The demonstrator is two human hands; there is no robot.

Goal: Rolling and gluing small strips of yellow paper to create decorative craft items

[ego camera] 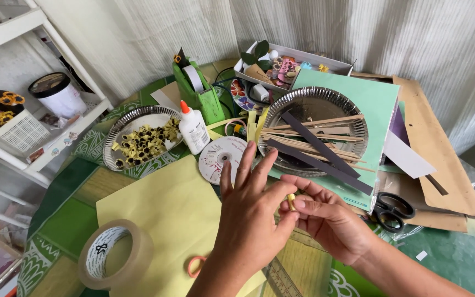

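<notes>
Nearest the lens, the left hand [251, 212] rises from the bottom edge with thumb and forefinger pinched on a small yellow paper coil [291, 201], its other fingers fanned upward. Meeting it from the right, the right hand [328, 220] pinches the same coil, fingers curled narrow. Both hands hover above the green table [446, 256], over a pale yellow paper sheet [163, 212]. A roll of tape [114, 261] sits at lower left, and a small orange ring [195, 266] lies just beside the left wrist. A ruler [281, 280] passes under the forearms and is largely hidden. Behind the hands lie a disc [221, 157], a white glue bottle [192, 127] and a silver plate of small yellow-and-dark paper flowers [141, 144]. A second silver plate [314, 132] carries wooden sticks and dark paper strips. Black scissors [391, 209] rest to the right, on brown cardboard [441, 148]. A white box of craft scraps [290, 69] stands at the back; its contents are too cluttered to identify. Most of the coil is covered by fingertips.
</notes>
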